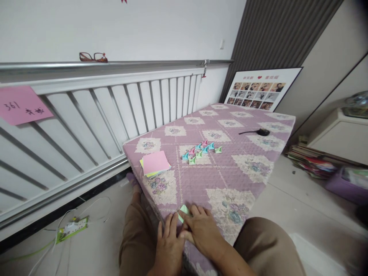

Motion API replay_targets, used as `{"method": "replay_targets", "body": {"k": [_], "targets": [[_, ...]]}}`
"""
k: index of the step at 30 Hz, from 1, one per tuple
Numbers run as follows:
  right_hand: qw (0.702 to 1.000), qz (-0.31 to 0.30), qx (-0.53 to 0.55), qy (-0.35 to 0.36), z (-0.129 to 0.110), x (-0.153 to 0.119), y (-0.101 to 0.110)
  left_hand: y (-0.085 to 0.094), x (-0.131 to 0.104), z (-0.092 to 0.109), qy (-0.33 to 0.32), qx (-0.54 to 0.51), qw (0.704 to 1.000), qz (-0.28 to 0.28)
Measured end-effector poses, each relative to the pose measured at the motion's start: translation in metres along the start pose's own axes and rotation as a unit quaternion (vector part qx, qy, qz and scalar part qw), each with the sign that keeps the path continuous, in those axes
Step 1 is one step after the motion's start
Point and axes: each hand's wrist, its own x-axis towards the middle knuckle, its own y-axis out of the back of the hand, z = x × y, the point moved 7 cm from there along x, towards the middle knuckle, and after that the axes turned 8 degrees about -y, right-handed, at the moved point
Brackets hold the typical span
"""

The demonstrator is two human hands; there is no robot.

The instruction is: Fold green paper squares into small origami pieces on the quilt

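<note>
A small piece of folded light green paper point(183, 209) lies flat on the near edge of the patterned purple cover, partly hidden by my fingers. My right hand point(204, 229) presses on the paper, its index finger across it and the other fingers curled. To the left, my left hand point(169, 245) rests with fingers stretched out at the paper's near-left edge. Farther off sit several small folded paper pieces in blue, pink and green point(199, 154). A stack of square coloured paper point(156, 163), pink on top, lies at the left edge.
A black object with a thin cord point(262, 132) lies on the far right of the cover point(201, 180). Along the left stands a white radiator point(138, 99) with glasses point(93, 57) on the pipe above. On the floor are a power strip point(71, 229) and cables.
</note>
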Motion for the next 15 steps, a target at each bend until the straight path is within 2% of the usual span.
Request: {"method": "replay_targets", "body": {"k": [5, 15], "targets": [[1.0, -0.004, -0.012, 0.02, 0.0, 0.003, 0.0, 0.004, 0.002, 0.0, 0.007, -0.003, 1.0, 0.015], [1.0, 0.016, -0.019, -0.009, 0.003, 0.012, -0.004, -0.001, 0.0, -0.001, -0.01, 0.013, 1.0, -0.006]]}}
